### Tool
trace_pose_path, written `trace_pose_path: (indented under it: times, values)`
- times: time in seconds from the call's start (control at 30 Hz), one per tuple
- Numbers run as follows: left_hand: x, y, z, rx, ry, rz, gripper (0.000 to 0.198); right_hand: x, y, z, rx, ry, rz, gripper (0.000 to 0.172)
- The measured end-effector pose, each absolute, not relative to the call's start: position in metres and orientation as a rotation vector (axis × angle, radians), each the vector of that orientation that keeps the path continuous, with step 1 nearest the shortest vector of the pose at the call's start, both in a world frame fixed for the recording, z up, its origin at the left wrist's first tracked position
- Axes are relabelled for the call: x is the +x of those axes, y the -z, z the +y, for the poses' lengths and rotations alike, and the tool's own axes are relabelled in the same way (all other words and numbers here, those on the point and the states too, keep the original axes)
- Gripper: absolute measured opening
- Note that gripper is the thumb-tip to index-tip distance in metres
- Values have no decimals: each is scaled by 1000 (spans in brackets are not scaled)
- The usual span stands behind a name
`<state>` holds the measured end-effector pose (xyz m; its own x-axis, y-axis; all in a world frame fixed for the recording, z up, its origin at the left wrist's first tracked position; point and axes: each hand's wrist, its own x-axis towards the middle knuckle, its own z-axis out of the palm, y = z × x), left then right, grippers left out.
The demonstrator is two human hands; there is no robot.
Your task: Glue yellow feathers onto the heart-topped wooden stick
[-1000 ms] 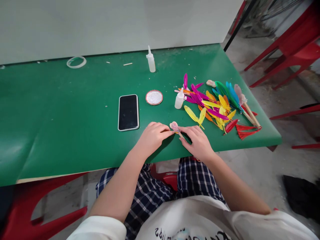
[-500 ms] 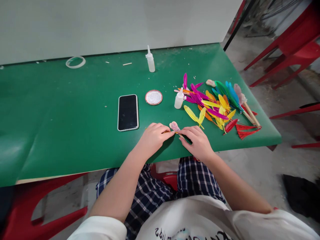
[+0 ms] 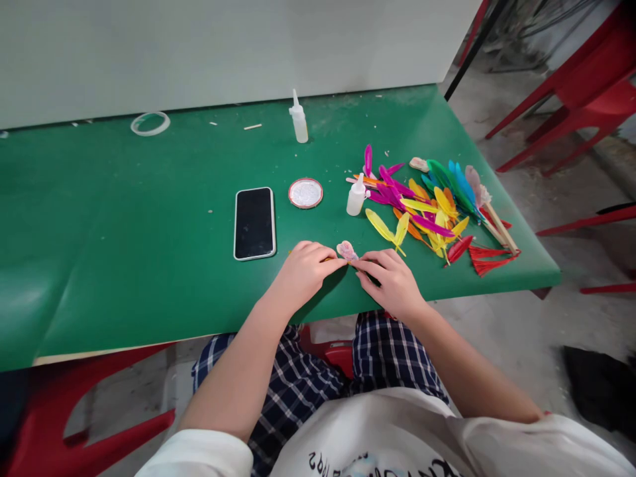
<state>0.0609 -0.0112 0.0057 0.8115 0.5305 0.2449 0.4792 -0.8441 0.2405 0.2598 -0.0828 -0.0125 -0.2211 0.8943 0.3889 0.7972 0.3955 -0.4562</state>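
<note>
A small pinkish ornament (image 3: 346,250) lies between my hands near the table's front edge. It looks like the pale heads on wooden sticks at the right, and its lower part is hidden by my fingers. My left hand (image 3: 309,270) is closed in a pinch on a thin orange-yellow piece, perhaps a feather, mostly covered by the fingers. My right hand (image 3: 390,279) pinches just below the ornament's head, thumb under the fingers. The fingertips of both hands nearly meet there.
A phone (image 3: 254,224), a round glitter-filled lid (image 3: 305,193) and a glue bottle (image 3: 356,197) lie beyond my hands. Another bottle (image 3: 299,122) and a tape ring (image 3: 150,124) are farther back. Coloured feathers (image 3: 430,215) and a red tassel (image 3: 489,262) spread at right.
My fingertips have shifted very slightly around the base of the pinkish ornament. Less of its stick shows by the right thumb. Everything else on the table looks unmoved.
</note>
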Motion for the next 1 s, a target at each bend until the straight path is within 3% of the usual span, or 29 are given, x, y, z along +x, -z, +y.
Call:
trace_pose_path:
  times: [0.27, 1.0]
  values:
    - [72, -13, -20, 2792, -520, 842, 21, 259, 13, -82, -1440, -195, -2065, 29]
    - [77, -3, -17, 2922, -565, 801, 24, 259, 9, -81, -1454, -256, -2039, 28]
